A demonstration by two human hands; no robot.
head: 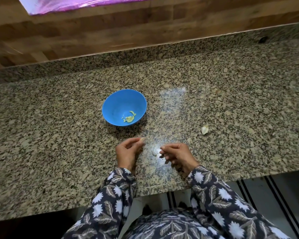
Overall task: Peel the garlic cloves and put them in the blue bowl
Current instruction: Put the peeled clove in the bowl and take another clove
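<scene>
The blue bowl [124, 100] stands on the granite counter, with a few pale peeled garlic cloves [129, 117] in its bottom. Just below the bowl, my left hand [128, 151] pinches a small garlic clove [142, 139] between its fingertips. My right hand [177, 155] is to the right of it, fingers curled around bits of garlic skin. A scrap of skin [154, 154] lies on the counter between the hands. One unpeeled clove [204, 130] lies by itself to the right.
The speckled granite counter [240, 100] ends in a low granite upstand and a wooden wall [93, 31] at the back. Its front edge runs just behind my wrists. A shiny purple sheet [67, 4] hangs at the top left.
</scene>
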